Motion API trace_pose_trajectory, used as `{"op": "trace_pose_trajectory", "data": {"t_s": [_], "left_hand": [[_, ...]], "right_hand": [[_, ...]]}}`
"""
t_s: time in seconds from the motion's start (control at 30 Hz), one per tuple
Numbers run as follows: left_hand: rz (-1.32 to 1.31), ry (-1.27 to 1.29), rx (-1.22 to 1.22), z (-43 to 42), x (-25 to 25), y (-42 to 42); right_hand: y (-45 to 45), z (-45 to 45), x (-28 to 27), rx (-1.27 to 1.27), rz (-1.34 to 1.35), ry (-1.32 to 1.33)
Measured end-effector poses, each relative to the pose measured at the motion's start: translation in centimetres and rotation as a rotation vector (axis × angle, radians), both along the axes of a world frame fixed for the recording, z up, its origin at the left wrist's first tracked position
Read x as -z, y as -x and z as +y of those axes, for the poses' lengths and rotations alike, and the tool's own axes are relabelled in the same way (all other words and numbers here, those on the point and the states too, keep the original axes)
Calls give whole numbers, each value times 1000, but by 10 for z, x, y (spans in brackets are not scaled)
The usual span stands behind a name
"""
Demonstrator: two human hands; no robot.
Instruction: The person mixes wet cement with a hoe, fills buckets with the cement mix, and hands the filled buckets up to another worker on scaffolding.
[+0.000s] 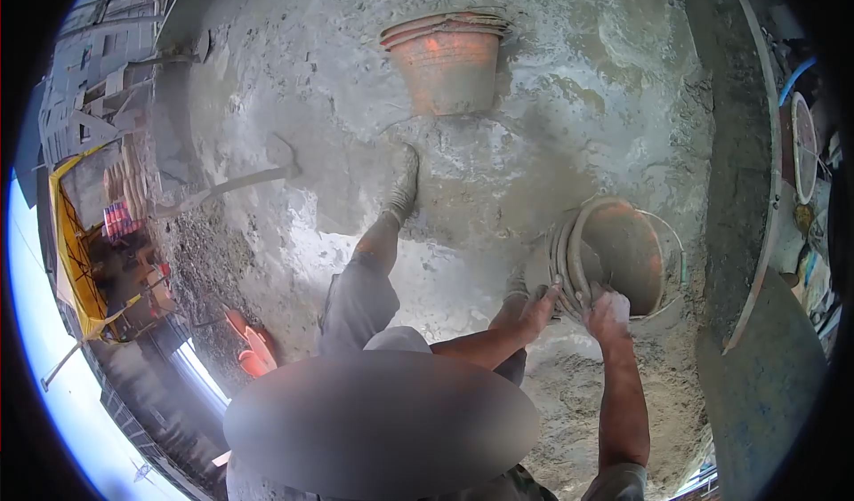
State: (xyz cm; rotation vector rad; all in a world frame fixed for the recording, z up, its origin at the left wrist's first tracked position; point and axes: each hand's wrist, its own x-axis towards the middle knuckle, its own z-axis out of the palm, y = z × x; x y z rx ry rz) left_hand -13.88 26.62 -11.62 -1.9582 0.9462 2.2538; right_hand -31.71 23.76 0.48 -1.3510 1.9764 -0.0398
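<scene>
A nest of mud-caked buckets (630, 250) lies tilted on the wet ground at the right, with several rims stacked close together. A wire handle with a green grip (684, 268) loops out from its right side. My left hand (539, 307) is closed on the rims at the lower left of the nest. Close beside it, my right hand (608, 312) grips the near rim of the front bucket, its fingertips partly hidden inside. Farther ahead stands another stack of orange buckets (452, 72), coated in grey cement.
Wet cement-covered ground (329, 83) surrounds my feet. A long-handled hoe (233, 184) lies at the left, and orange plastic pieces (253, 344) lie lower left. A board edge (770, 163) runs along the right, with a round tub (804, 148) and clutter beyond.
</scene>
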Motion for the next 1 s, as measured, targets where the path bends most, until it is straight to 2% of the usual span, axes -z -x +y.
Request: {"op": "trace_pose_trajectory", "data": {"t_s": [0.07,0.13,0.17,0.23,0.27,0.33,0.43,0.5,0.53,0.57,0.63,0.7,0.73,0.8,0.9,0.93,1.0], "left_hand": [[110,-138,-258,-71,-50,-26],[105,-275,-339,-156,-127,-54],[101,-186,-344,-177,-133,-79],[121,-81,-418,-218,-160,-123],[145,-55,-493,-242,-178,-145],[243,-136,-597,-274,-181,-206],[181,-21,-729,-344,-212,-268],[201,114,-823,-391,-200,-300],[202,173,-864,-412,-194,-315],[75,37,-791,-438,-188,-333],[-61,-81,-909,-488,-162,-340],[-294,66,-618,-495,-80,-348],[-409,165,-477,-516,-46,-355],[-400,308,-294,-559,-49,-366],[-375,440,-52,-571,-70,-390],[-377,506,7,-582,-75,-409],[-347,347,-206,-568,-60,-451]], "right_hand": [[-36,-59,-32,-58,-3,-8],[-77,-122,-67,-126,6,-116],[-98,-149,-82,-189,59,-78],[-139,-203,-112,-234,-6,-47],[-160,-230,-125,-272,-28,-28],[-205,-289,-148,-373,-74,-23],[-274,-378,-163,-536,-121,-32],[-315,-436,-148,-631,-125,-94],[-330,-461,-126,-624,-160,-23],[-343,-484,-99,-605,-199,40],[-354,-536,-33,-661,-158,49],[-366,-586,5,-669,-13,-90],[-373,-614,12,-669,19,-53],[-379,-646,22,-680,67,-26],[-357,-691,23,-585,210,-341],[-346,-696,20,-562,258,-346],[-327,-705,21,-509,339,-342]]}}
